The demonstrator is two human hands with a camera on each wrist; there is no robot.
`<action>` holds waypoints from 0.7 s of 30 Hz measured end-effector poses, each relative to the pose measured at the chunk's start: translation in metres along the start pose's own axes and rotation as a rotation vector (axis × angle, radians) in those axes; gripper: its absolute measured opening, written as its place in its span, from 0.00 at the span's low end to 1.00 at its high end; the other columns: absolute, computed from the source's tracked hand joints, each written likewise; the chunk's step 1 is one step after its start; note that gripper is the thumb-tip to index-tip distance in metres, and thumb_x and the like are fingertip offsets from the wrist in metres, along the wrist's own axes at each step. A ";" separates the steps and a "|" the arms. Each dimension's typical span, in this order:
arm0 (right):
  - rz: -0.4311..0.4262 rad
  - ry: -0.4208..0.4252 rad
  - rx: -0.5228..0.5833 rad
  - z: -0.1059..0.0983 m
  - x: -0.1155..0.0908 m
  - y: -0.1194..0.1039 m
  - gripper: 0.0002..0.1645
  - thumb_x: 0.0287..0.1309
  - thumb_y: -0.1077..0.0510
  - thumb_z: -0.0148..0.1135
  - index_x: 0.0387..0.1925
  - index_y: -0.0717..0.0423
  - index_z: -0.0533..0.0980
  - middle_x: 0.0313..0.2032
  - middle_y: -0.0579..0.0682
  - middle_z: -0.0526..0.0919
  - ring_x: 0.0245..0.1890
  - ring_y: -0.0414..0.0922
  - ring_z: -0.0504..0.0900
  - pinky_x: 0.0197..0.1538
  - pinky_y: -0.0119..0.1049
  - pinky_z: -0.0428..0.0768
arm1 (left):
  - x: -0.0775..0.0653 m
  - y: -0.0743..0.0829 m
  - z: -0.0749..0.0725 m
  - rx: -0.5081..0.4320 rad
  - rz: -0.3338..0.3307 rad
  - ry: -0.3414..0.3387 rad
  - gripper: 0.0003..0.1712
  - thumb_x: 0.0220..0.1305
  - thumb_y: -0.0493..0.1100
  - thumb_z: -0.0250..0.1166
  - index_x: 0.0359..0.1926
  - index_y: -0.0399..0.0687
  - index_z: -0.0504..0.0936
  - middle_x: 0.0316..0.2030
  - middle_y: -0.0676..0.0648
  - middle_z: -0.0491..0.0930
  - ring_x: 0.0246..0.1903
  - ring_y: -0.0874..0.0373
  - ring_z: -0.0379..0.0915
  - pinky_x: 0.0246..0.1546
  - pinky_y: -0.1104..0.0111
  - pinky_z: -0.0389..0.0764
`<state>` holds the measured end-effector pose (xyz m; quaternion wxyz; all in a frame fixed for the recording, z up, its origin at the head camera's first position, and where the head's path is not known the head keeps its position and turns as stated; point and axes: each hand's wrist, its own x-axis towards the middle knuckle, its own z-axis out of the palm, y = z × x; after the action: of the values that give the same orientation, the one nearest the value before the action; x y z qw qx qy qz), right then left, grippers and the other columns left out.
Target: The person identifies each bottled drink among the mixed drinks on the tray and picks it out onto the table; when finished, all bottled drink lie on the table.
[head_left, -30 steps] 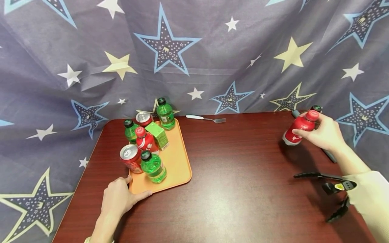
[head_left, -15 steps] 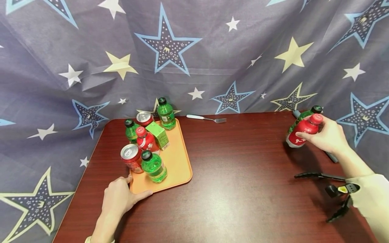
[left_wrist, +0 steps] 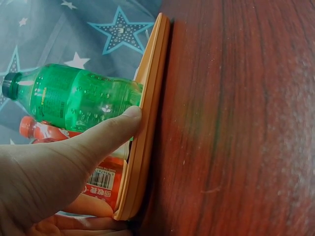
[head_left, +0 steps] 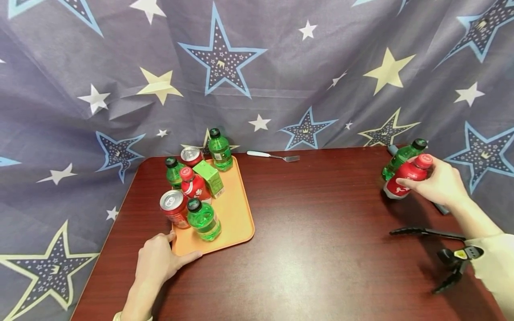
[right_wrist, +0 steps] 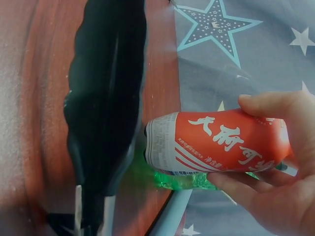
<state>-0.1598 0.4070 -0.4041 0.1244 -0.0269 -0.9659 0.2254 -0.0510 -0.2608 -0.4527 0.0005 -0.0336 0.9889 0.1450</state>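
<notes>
My left hand (head_left: 155,261) grips the near left corner of an orange tray (head_left: 238,218), with the thumb (left_wrist: 115,130) on its rim. On the tray stand green soda bottles (head_left: 205,221), a red cola bottle (head_left: 196,186), red cans (head_left: 174,207) and a green carton (head_left: 209,178). Over at the right, my right hand (head_left: 443,185) holds another red cola bottle (head_left: 406,178) around its upper body, tilted, its base low over the table. Just behind it is a further green bottle (head_left: 403,157), partly covered by the red one.
Black tongs (right_wrist: 108,93) lie by my right forearm. A white-handled fork (head_left: 273,156) rests along the table's back edge. Behind my right hand is a long grey-blue strip (head_left: 441,208), mostly hidden. A star-patterned cloth (head_left: 321,80) hangs behind the table.
My right hand has moved slightly right and nearer with the red cola bottle, uncovering more of the green bottle behind. The left hand and tray have stayed put.
</notes>
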 end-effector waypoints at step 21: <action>0.063 -0.039 -0.006 -0.002 -0.007 0.015 0.34 0.53 0.41 0.81 0.53 0.58 0.81 0.42 0.67 0.88 0.35 0.52 0.83 0.30 0.32 0.71 | 0.002 0.001 0.000 0.001 0.014 0.017 0.44 0.36 0.77 0.83 0.33 0.42 0.84 0.20 0.43 0.77 0.25 0.41 0.79 0.29 0.43 0.80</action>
<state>-0.1523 0.4205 -0.4101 0.0984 -0.0533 -0.9675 0.2268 -0.0528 -0.2605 -0.4522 -0.0091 -0.0279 0.9891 0.1444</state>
